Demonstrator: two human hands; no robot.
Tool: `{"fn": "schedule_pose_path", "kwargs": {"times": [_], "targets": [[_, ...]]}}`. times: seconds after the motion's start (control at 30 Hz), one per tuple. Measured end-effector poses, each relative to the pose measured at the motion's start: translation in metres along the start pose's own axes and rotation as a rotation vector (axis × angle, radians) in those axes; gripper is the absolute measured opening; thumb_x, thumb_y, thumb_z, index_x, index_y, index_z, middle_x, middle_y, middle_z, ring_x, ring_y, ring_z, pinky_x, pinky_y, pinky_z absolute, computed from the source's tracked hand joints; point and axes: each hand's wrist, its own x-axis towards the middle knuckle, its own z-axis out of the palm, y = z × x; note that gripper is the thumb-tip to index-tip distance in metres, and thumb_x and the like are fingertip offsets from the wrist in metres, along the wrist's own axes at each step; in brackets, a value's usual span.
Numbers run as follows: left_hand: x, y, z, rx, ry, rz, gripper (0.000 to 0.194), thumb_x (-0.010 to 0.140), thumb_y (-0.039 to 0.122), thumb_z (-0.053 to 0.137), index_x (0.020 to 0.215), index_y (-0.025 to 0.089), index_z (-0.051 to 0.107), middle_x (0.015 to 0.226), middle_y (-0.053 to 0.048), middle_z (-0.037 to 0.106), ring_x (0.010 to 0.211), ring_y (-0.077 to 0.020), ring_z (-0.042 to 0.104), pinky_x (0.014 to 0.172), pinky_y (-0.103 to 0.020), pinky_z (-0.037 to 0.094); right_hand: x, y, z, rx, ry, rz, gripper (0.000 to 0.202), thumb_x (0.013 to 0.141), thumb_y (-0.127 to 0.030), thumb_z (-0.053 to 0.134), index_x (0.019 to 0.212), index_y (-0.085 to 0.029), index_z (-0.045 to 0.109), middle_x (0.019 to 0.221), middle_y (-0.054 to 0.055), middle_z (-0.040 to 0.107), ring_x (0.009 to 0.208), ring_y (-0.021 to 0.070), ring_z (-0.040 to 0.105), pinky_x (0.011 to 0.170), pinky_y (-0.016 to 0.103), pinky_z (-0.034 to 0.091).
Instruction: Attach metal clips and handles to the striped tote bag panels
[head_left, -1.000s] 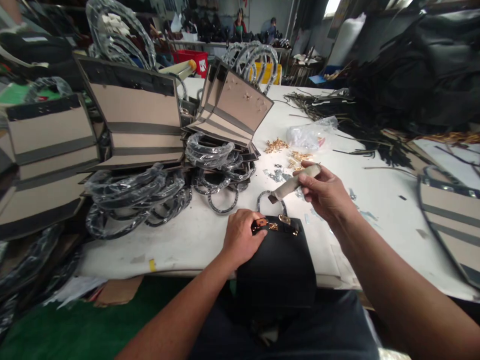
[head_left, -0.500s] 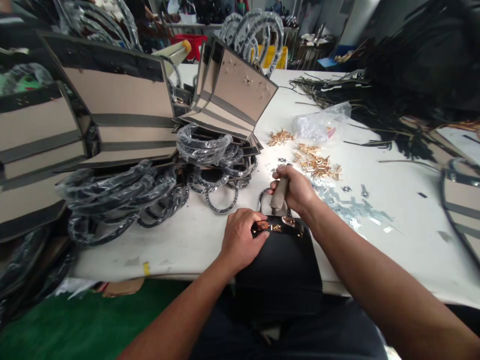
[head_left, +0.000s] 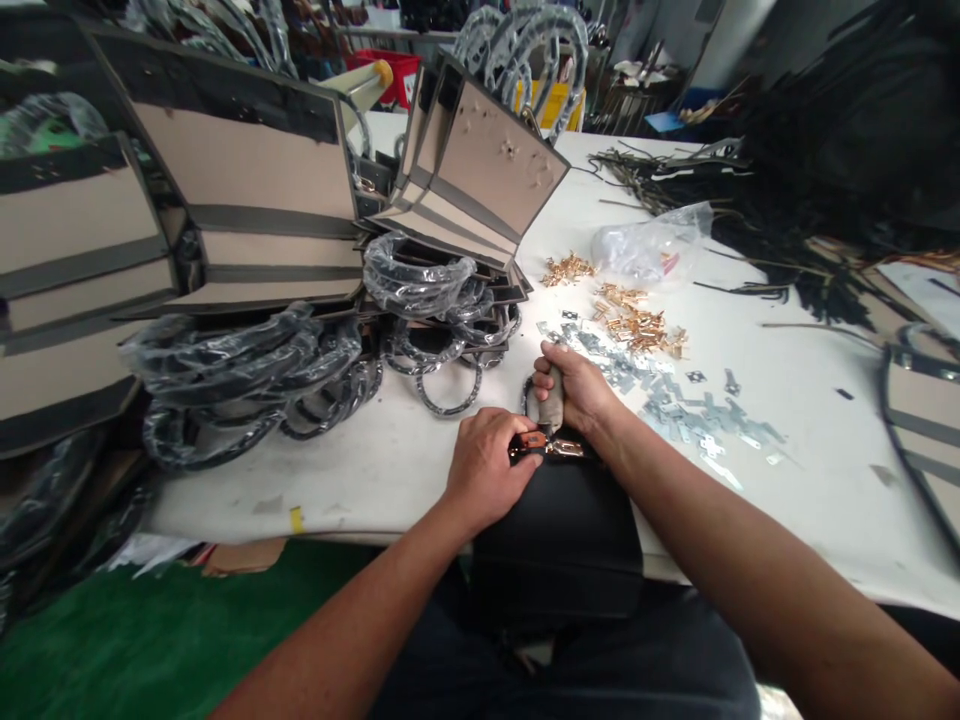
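Note:
A black leather-like bag panel (head_left: 559,520) lies over the table's front edge, with gold metal fittings (head_left: 566,449) along its far edge. My left hand (head_left: 491,465) is closed at that edge, with thumb and fingers pinched around an orange-faced fitting (head_left: 533,440). In a fist, my right hand (head_left: 576,388) grips a tool with a thick grey-brown handle (head_left: 553,402), held upright. Its lower end comes down at the gold fittings beside my left fingertips; the tip is too small to make out. Part of a dark looped handle (head_left: 527,396) shows behind the tool.
Stacked bag pieces with beige linings (head_left: 255,180) and plastic-wrapped handles (head_left: 225,365) fill the left. Beyond my right hand lie gold fittings (head_left: 637,325), flat silver plates (head_left: 675,400) and a clear plastic bag (head_left: 652,245). Black strips (head_left: 675,180) are heaped at the back right.
My right hand has brought the tool down and slightly left, onto the fittings beside my left fingers. My left hand keeps its hold. The view has shifted slightly.

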Motion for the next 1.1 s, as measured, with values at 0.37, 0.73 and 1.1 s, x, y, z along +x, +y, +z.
{"fn": "schedule_pose_path", "kwargs": {"times": [0.37, 0.73, 1.1], "targets": [[0.001, -0.001, 0.002, 0.023, -0.020, -0.002, 0.027, 0.079, 0.017, 0.080, 0.101, 0.026, 0.066, 0.102, 0.000, 0.072, 0.109, -0.0251, 0.062, 0.094, -0.043, 0.042, -0.004, 0.003, 0.003, -0.100, 0.012, -0.092, 0.061, 0.069, -0.050, 0.096, 0.080, -0.024, 0.042, 0.062, -0.011, 0.037, 0.046, 0.0061, 0.036, 0.038, 0.017, 0.039], [0.003, 0.000, 0.001, 0.035, -0.059, 0.014, 0.024, 0.079, 0.016, 0.079, 0.095, 0.026, 0.064, 0.106, 0.001, 0.074, 0.111, -0.0258, 0.060, 0.093, -0.043, 0.040, -0.007, 0.004, 0.003, -0.122, 0.022, -0.081, 0.058, 0.070, -0.051, 0.094, 0.080, -0.025, 0.043, 0.063, -0.010, 0.040, 0.046, 0.0067, 0.036, 0.038, 0.019, 0.038], [0.000, 0.002, -0.001, -0.008, 0.019, 0.030, 0.017, 0.083, 0.016, 0.072, 0.095, 0.025, 0.063, 0.104, -0.001, 0.074, 0.110, -0.0246, 0.062, 0.099, -0.042, 0.044, -0.002, -0.012, 0.007, -0.117, 0.097, -0.148, 0.063, 0.072, -0.067, 0.086, 0.078, -0.026, 0.039, 0.061, -0.009, 0.039, 0.045, 0.0086, 0.036, 0.036, 0.021, 0.040]]}}
